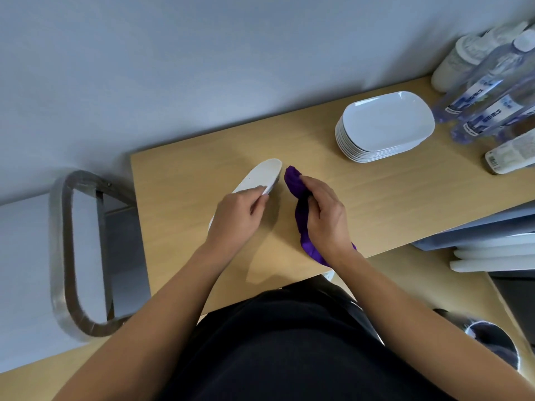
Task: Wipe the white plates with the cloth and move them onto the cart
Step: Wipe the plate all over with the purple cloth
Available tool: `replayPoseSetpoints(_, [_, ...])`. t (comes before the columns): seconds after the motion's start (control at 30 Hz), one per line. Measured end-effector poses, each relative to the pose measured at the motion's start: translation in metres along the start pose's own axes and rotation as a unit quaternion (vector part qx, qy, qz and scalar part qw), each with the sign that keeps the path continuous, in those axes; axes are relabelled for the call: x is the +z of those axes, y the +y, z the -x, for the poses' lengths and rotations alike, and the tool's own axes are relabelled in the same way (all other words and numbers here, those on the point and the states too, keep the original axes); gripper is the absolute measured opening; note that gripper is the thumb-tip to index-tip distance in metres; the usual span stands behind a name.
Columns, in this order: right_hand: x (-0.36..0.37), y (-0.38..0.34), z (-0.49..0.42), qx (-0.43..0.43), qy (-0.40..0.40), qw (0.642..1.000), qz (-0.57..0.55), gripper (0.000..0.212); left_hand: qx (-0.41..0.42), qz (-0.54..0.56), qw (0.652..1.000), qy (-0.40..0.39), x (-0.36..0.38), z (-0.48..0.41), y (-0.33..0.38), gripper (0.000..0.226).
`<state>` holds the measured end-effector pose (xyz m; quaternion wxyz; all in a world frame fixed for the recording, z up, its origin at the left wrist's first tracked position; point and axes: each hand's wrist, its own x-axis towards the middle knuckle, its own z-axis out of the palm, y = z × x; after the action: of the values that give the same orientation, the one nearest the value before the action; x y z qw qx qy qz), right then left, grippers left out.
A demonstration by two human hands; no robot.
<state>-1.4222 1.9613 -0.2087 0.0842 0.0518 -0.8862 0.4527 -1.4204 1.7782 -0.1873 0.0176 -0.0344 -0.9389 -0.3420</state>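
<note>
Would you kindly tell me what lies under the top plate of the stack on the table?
Beneath the top plate only the stacked rims of more white plates show, along the left and front edges. Their faces, and the table below the stack, are covered.

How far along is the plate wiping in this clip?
Early, it seems: nothing shows on the visible part of the cart. In hand: the left hand holds one plate tilted, the right hand grips the cloth beside it. Left: the stack on the table.
</note>
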Motion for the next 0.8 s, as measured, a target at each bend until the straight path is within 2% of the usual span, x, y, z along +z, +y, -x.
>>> replayPoseSetpoints(0.1, [0.009,-0.018,-0.011,-0.056,0.008,0.998,-0.021,0.044,-0.078,0.108,0.991,0.021,-0.017,-0.002,0.008,0.023])
replayPoseSetpoints(0.17, [0.017,-0.03,-0.014,-0.083,0.009,0.996,-0.021,0.045,-0.124,0.231,0.965,0.022,-0.03,-0.001,0.016,0.015])
replayPoseSetpoints(0.3, [0.035,-0.048,-0.004,-0.162,-0.027,0.986,-0.039,0.048,-0.14,0.38,0.914,0.026,-0.047,0.0,0.02,0.021])
replayPoseSetpoints(0.4, [0.045,-0.053,-0.007,-0.177,-0.028,0.983,-0.033,0.045,-0.142,0.381,0.914,0.015,-0.052,0.002,0.014,0.025])
replayPoseSetpoints(0.53, [0.048,-0.057,-0.027,-0.029,-0.013,0.998,-0.056,0.057,-0.148,0.352,0.924,0.009,-0.055,0.007,0.004,0.026])
replayPoseSetpoints(0.6, [0.049,-0.058,-0.034,0.008,-0.007,0.997,-0.073,0.059,-0.149,0.352,0.924,0.008,-0.056,0.009,0.002,0.028])
replayPoseSetpoints(0.67, [0.052,-0.064,-0.031,-0.035,-0.021,0.996,-0.081,0.059,-0.146,0.36,0.922,0.016,-0.059,0.01,0.001,0.026])
replayPoseSetpoints(0.73, [0.058,-0.067,-0.02,-0.133,-0.045,0.989,-0.053,0.058,-0.144,0.388,0.91,0.03,-0.063,0.009,0.0,0.025])
replayPoseSetpoints(0.8, [0.063,-0.065,-0.013,-0.172,-0.057,0.983,-0.029,0.059,-0.141,0.402,0.904,0.035,-0.065,0.008,-0.001,0.027])
